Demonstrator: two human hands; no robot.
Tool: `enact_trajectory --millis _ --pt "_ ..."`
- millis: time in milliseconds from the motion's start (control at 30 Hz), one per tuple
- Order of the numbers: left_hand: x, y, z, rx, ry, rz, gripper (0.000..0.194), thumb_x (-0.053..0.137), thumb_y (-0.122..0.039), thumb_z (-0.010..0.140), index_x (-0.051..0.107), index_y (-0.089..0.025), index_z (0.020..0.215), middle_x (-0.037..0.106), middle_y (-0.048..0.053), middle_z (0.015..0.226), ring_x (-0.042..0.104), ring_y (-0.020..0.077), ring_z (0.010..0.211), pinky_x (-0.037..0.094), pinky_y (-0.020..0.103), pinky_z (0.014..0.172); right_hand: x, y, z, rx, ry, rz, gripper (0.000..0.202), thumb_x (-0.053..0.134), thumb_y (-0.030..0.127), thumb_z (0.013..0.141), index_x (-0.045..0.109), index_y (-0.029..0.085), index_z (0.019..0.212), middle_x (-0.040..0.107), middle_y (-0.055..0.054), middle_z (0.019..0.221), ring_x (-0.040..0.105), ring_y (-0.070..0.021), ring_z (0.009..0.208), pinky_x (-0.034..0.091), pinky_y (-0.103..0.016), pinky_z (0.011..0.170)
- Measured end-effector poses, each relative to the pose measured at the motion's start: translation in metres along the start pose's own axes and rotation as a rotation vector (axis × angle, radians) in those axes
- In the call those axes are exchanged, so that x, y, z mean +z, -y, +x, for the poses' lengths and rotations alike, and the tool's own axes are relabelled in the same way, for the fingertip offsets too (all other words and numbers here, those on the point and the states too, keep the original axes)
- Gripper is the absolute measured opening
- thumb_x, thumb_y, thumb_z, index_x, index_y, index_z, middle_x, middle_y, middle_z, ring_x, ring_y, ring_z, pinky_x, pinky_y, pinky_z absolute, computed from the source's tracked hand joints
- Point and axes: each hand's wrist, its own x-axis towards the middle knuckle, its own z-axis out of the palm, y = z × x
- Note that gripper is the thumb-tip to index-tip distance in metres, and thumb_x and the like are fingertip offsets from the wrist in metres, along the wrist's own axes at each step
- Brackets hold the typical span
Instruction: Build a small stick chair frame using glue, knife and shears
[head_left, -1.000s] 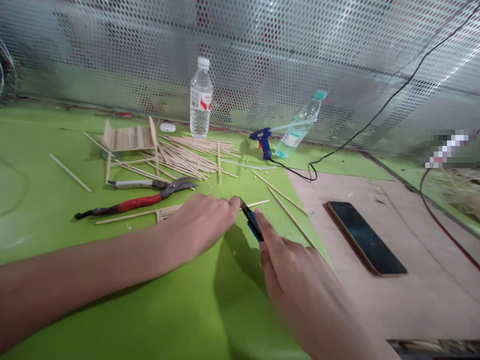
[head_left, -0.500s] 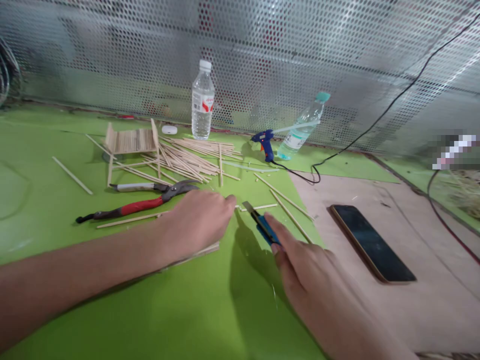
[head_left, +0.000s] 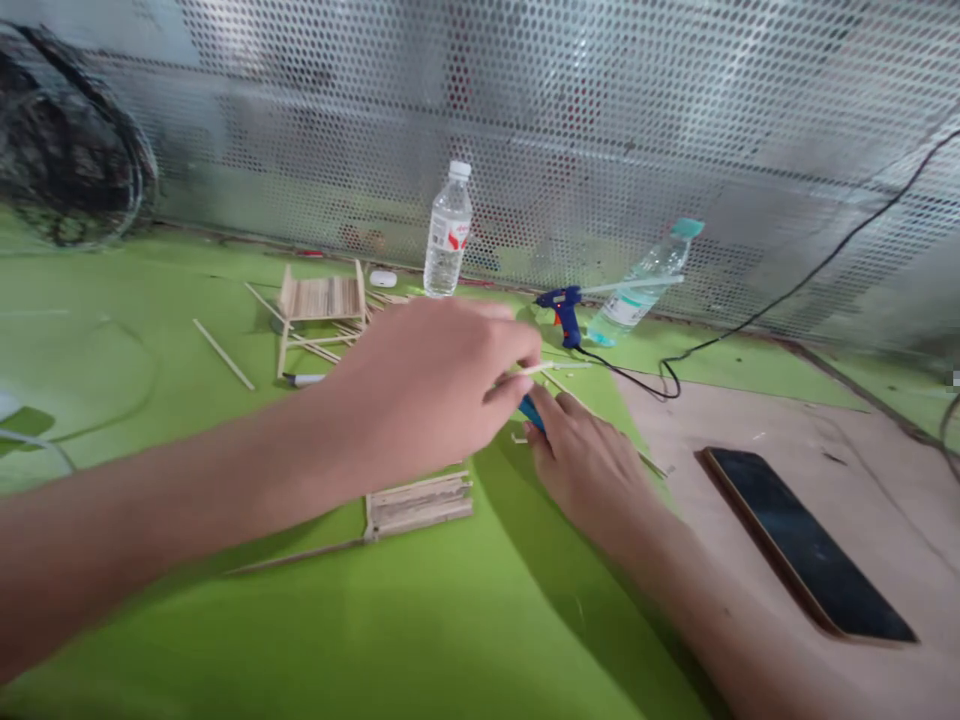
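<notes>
My left hand (head_left: 457, 380) is closed, pinching a thin wooden stick (head_left: 537, 369) between thumb and forefinger. Just below it, my right hand (head_left: 592, 465) grips a blue utility knife (head_left: 533, 412); its blade is hidden behind my left hand. A flat panel of glued sticks (head_left: 424, 505) lies under my left wrist, one long stick reaching out to its left. Beyond my left forearm stands a small chair-like stick frame (head_left: 322, 300). My left hand covers most of the loose stick pile, and only the pale handle (head_left: 304, 380) of the red-gripped cutters shows.
A blue glue gun (head_left: 566, 315) with a black cord leans by a tilted bottle with a green cap (head_left: 637, 295). A clear water bottle (head_left: 448, 235) stands near the perforated metal panel (head_left: 360, 130). A phone (head_left: 806, 540) lies at right, and a coiled wire bundle (head_left: 75, 150) sits far left.
My left hand has lifted and moved right, and the stick now shows in its pinch. My right hand brought the knife up against it. The view has shifted, uncovering the stick panel.
</notes>
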Motion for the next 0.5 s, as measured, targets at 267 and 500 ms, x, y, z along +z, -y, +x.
enact_trajectory --millis 267,500 --pt "0.046 0.03 -0.067 -0.189 0.331 -0.222 0.01 0.066 -0.023 0.099 0.074 -0.02 0.104 0.077 0.002 0.094 0.073 0.0165 0.08 0.056 0.03 0.068 0.013 -0.013 -0.014 -0.031 0.017 0.064 0.048 0.049 0.03 0.105 0.048 0.023 0.152 0.071 -0.011 0.119 0.073 -0.0293 0.094 0.048 -0.037 0.068" --pt "0.061 0.036 -0.085 -0.155 0.221 -0.321 0.011 0.067 -0.018 0.098 0.076 -0.021 0.104 0.077 0.0 0.096 0.071 0.0145 0.083 0.058 0.033 0.078 0.016 -0.017 -0.012 -0.059 -0.055 0.042 0.046 0.053 0.033 0.102 0.057 0.022 0.146 0.072 -0.012 0.121 0.069 -0.0342 0.111 0.055 -0.046 0.084"
